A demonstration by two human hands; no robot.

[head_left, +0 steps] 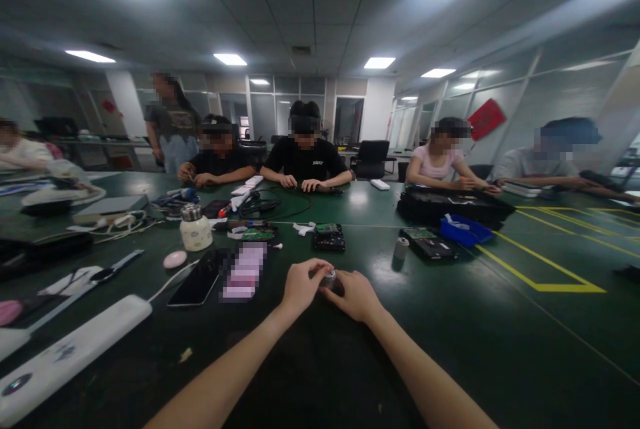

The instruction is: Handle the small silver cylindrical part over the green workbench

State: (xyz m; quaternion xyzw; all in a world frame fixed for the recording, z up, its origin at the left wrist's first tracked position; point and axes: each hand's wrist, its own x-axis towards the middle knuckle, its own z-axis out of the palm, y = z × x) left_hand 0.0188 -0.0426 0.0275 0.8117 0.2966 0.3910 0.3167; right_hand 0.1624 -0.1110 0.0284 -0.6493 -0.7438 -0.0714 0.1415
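One silvery cylinder, two-handed grip

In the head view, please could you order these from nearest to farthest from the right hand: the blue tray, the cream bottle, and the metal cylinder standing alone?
From the right hand:
1. Metal cylinder, beyond it, to the right.
2. Blue tray, farther to the right.
3. Cream bottle, well across to the left.

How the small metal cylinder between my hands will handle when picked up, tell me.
The cylinder will probably feel stiff, as its visible surface looks metallic. Its round top suggests it could roll if laid on its side. It may be easy to lift, being small beside the left hand, though its weight can't be judged by sight.
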